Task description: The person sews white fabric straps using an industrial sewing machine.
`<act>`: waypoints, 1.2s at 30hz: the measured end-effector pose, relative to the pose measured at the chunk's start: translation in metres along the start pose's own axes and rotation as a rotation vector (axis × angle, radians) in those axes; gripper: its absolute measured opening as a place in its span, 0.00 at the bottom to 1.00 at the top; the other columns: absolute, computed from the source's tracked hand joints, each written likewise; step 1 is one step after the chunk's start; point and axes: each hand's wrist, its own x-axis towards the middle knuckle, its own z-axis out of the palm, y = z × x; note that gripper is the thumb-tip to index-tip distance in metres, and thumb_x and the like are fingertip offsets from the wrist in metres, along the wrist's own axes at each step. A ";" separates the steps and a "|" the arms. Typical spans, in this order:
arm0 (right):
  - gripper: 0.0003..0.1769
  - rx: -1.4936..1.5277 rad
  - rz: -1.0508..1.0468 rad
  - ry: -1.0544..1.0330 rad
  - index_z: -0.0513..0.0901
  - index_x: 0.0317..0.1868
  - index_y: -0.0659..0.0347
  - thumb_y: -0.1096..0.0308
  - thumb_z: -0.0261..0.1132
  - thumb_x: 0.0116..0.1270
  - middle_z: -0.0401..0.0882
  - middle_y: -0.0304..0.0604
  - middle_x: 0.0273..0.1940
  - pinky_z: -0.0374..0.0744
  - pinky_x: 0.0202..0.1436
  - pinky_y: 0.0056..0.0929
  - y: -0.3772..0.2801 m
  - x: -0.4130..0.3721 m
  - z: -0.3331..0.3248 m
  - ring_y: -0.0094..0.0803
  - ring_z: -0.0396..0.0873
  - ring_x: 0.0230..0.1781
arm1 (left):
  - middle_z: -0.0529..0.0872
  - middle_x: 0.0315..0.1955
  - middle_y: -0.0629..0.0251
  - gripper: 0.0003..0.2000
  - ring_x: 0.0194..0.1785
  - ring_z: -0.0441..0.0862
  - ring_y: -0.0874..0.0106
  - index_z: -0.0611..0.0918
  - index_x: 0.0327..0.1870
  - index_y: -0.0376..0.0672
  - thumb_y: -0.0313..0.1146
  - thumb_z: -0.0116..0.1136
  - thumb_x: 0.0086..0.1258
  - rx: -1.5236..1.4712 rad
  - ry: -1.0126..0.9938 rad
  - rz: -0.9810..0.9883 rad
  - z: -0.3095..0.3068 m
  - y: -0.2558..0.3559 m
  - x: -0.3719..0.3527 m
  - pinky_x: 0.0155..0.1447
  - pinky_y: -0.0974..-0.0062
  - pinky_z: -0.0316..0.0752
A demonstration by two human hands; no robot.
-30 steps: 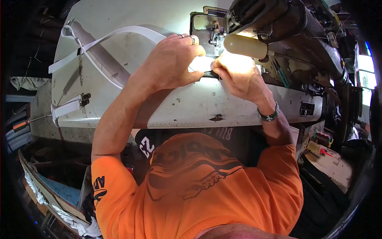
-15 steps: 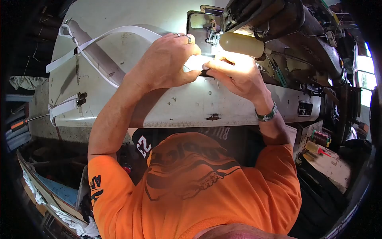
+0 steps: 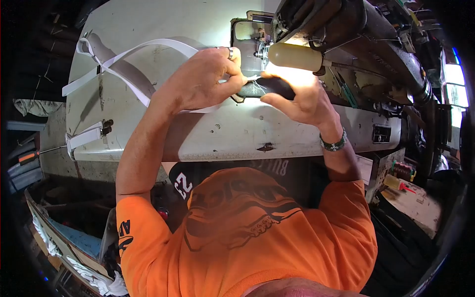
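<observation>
My left hand (image 3: 210, 76) is closed in a pinch, holding the end of a white strap (image 3: 161, 42) over the sewing machine's dark bed plate (image 3: 252, 91). The strap loops away to the left across the worktop. Loose pale threads (image 3: 257, 85) hang beside my left fingertips. Just right of them, my right hand (image 3: 303, 98) has its thumb and forefinger spread apart, with a dark patch between them that I cannot make out clearly. Glare under the lamp hides part of its other fingers. A cream-coloured cylinder (image 3: 295, 57) sits just above that hand.
The sewing machine's dark arm (image 3: 376, 44) reaches in from the right. Green-handled snips (image 3: 348, 91) lie behind my right wrist. A white strap in a clip (image 3: 89, 133) rests at the worktop's left edge (image 3: 116, 153). Thread spools (image 3: 403, 171) stand lower right.
My hands have come apart. My right thumb and forefinger have spread away from the dark piece pinched earlier, and threads now show between the hands. The view has shifted slightly.
</observation>
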 end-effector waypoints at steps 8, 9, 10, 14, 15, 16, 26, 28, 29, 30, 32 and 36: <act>0.09 0.078 0.224 -0.087 0.89 0.48 0.67 0.71 0.72 0.72 0.90 0.47 0.40 0.83 0.46 0.28 0.012 -0.007 0.005 0.32 0.86 0.38 | 0.87 0.33 0.60 0.14 0.41 0.81 0.68 0.91 0.44 0.35 0.39 0.71 0.69 -0.189 -0.079 -0.093 -0.018 0.015 -0.002 0.48 0.68 0.75; 0.09 0.025 0.199 -0.115 0.89 0.48 0.67 0.71 0.72 0.72 0.90 0.46 0.39 0.82 0.45 0.27 0.014 -0.006 0.004 0.29 0.85 0.37 | 0.87 0.33 0.61 0.15 0.41 0.81 0.68 0.91 0.45 0.35 0.39 0.73 0.68 -0.180 -0.058 -0.096 -0.019 0.018 -0.004 0.49 0.68 0.76; 0.09 -0.028 0.175 -0.144 0.88 0.48 0.67 0.71 0.71 0.73 0.89 0.45 0.38 0.82 0.44 0.25 0.016 -0.007 0.003 0.26 0.84 0.37 | 0.87 0.32 0.62 0.16 0.42 0.82 0.68 0.91 0.46 0.36 0.39 0.74 0.66 -0.173 -0.037 -0.100 -0.018 0.021 -0.006 0.49 0.68 0.76; 0.08 0.031 0.177 -0.142 0.89 0.49 0.66 0.71 0.71 0.74 0.87 0.40 0.37 0.80 0.44 0.22 0.027 -0.013 0.008 0.21 0.81 0.37 | 0.88 0.31 0.58 0.14 0.38 0.83 0.68 0.89 0.43 0.32 0.37 0.67 0.70 -0.151 -0.115 -0.244 -0.020 0.022 0.005 0.45 0.68 0.76; 0.09 0.053 0.211 -0.156 0.89 0.50 0.65 0.71 0.71 0.74 0.87 0.40 0.37 0.81 0.44 0.22 0.024 -0.012 0.006 0.21 0.81 0.37 | 0.88 0.30 0.58 0.13 0.36 0.82 0.68 0.89 0.42 0.32 0.36 0.65 0.71 -0.136 -0.142 -0.312 -0.021 0.019 0.009 0.45 0.68 0.76; 0.09 0.075 0.243 -0.170 0.89 0.50 0.65 0.71 0.71 0.74 0.87 0.39 0.38 0.81 0.45 0.23 0.022 -0.011 0.005 0.20 0.81 0.38 | 0.83 0.19 0.60 0.13 0.24 0.77 0.68 0.84 0.32 0.31 0.33 0.57 0.70 -0.127 -0.020 -0.170 -0.011 0.008 0.010 0.34 0.65 0.75; 0.11 -0.028 0.131 0.059 0.92 0.49 0.63 0.72 0.74 0.68 0.92 0.47 0.42 0.86 0.46 0.32 0.011 -0.006 0.015 0.35 0.89 0.40 | 0.81 0.19 0.63 0.13 0.28 0.83 0.75 0.81 0.27 0.31 0.31 0.56 0.70 -0.315 -0.039 -0.193 -0.006 -0.002 0.015 0.34 0.69 0.76; 0.10 -0.106 0.026 0.057 0.92 0.48 0.62 0.72 0.75 0.66 0.91 0.47 0.40 0.86 0.44 0.34 0.008 -0.003 0.017 0.42 0.89 0.38 | 0.81 0.19 0.63 0.13 0.28 0.83 0.75 0.81 0.26 0.31 0.31 0.56 0.70 -0.325 -0.055 -0.174 -0.005 -0.001 0.016 0.35 0.70 0.76; 0.10 -0.108 0.010 0.042 0.92 0.47 0.62 0.72 0.74 0.66 0.91 0.47 0.39 0.85 0.42 0.35 0.009 -0.003 0.018 0.42 0.88 0.37 | 0.81 0.18 0.63 0.13 0.28 0.83 0.75 0.80 0.26 0.32 0.31 0.55 0.70 -0.339 -0.072 -0.190 -0.005 0.001 0.016 0.35 0.70 0.76; 0.09 -0.110 -0.005 0.027 0.92 0.46 0.62 0.73 0.74 0.65 0.90 0.47 0.37 0.85 0.41 0.35 0.011 -0.003 0.019 0.43 0.88 0.36 | 0.81 0.18 0.63 0.13 0.28 0.84 0.75 0.80 0.25 0.32 0.31 0.55 0.70 -0.354 -0.090 -0.206 -0.004 0.002 0.016 0.35 0.70 0.76; 0.08 -0.127 -0.035 0.014 0.92 0.43 0.63 0.74 0.74 0.64 0.89 0.47 0.35 0.84 0.38 0.35 0.013 -0.003 0.020 0.44 0.87 0.33 | 0.81 0.18 0.62 0.13 0.28 0.84 0.75 0.80 0.25 0.32 0.31 0.55 0.69 -0.368 -0.107 -0.223 -0.002 0.004 0.017 0.35 0.70 0.76; 0.04 -0.173 -0.082 0.024 0.89 0.37 0.63 0.75 0.73 0.62 0.85 0.48 0.31 0.82 0.36 0.37 0.014 -0.002 0.022 0.44 0.84 0.30 | 0.81 0.18 0.62 0.12 0.27 0.84 0.75 0.80 0.24 0.33 0.31 0.54 0.68 -0.360 -0.094 -0.226 -0.001 0.005 0.018 0.34 0.70 0.75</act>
